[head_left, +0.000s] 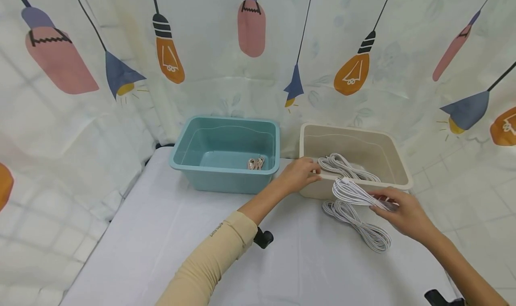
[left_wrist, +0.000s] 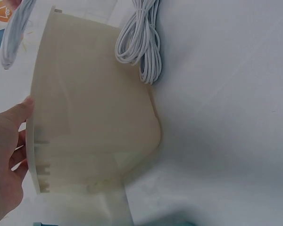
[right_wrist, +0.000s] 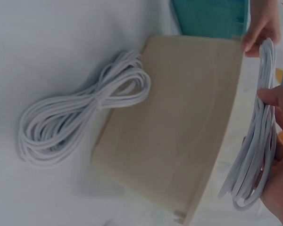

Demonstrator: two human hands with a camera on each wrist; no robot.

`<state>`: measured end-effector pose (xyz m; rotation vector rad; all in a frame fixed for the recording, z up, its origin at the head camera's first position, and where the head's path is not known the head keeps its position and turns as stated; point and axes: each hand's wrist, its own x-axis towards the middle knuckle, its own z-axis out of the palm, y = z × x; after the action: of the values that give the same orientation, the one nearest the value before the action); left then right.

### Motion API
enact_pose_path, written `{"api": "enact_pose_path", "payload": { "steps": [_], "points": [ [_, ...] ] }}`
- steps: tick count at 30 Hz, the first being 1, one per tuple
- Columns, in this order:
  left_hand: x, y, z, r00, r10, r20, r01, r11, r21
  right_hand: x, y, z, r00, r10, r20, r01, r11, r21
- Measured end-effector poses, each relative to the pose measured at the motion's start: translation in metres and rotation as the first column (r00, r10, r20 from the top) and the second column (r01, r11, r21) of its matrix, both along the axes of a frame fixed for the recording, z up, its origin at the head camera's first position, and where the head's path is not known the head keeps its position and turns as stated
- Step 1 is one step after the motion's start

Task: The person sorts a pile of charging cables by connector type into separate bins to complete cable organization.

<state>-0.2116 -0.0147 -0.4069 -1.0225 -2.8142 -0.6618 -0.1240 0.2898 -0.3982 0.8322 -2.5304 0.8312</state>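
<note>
My left hand [head_left: 300, 175] grips the front-left rim of a beige plastic bin [head_left: 346, 140]. In the left wrist view its thumb [left_wrist: 23, 108] lies on the outside of the rim, with the fingers on the other side. My right hand [head_left: 405, 212] holds a coiled white cable [head_left: 350, 191] at the front edge of the bin, thumb and fingers around the bundle. Another coiled white cable [head_left: 360, 227] lies on the table, one end against the bin's front wall. Inside the bin rests more coiled white cable [head_left: 346, 167], partly hidden by the front rim.
A teal bin [head_left: 225, 178] stands left of the beige one, with small pinkish cable bundles [head_left: 255, 164] inside. Both sit on a white-covered table [head_left: 161, 243], near its back edge. Behind hangs a curtain [head_left: 217, 73] printed with lamps and bulbs.
</note>
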Motion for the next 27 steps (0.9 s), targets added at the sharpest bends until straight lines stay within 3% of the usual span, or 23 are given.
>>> {"api": "enact_pose_path", "payload": {
  "steps": [18, 27],
  "points": [
    [-0.002, -0.001, -0.001, 1.0, 0.0, -0.004, 0.0, 1.0, -0.019, -0.04, 0.005, 0.034, 0.997, -0.052, 0.065, 0.049, 0.998, 0.041],
    [-0.001, 0.0, 0.001, 1.0, -0.003, -0.006, 0.003, 1.0, -0.018, -0.064, 0.005, 0.042, 0.99, -0.093, 0.107, 0.085, 0.994, 0.074]
  ]
}}
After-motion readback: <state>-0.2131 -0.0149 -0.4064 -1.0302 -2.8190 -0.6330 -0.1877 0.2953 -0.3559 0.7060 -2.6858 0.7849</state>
